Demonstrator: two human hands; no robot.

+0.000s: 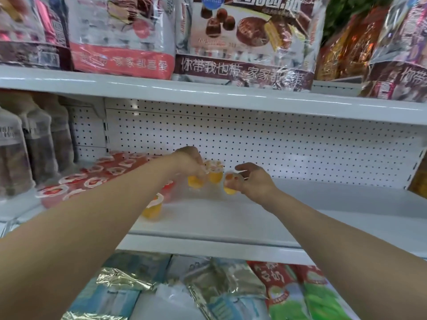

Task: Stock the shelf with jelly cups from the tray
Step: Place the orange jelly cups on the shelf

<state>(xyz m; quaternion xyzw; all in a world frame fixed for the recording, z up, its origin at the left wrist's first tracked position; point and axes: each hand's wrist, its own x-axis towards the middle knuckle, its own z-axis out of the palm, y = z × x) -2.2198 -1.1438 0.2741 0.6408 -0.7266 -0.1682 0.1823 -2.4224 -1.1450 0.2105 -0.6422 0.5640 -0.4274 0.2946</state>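
Both my arms reach into the middle white shelf (231, 218). My left hand (188, 161) grips two orange jelly cups (215, 174) near the pegboard back, held just above the shelf floor. My right hand (253, 181) pinches another orange jelly cup (230, 185) right beside them. One more orange jelly cup (153, 207) stands on the shelf under my left forearm. Several red jelly cups (92, 181) fill the shelf's left part in rows. The tray is out of view.
Tall clear jars (30, 144) stand at the shelf's far left. Big snack bags (245, 42) crowd the shelf above. Packets (231, 289) lie on the shelf below. Bare shelf floor stretches to the right of my right hand. A bracket (416, 165) ends the shelf at right.
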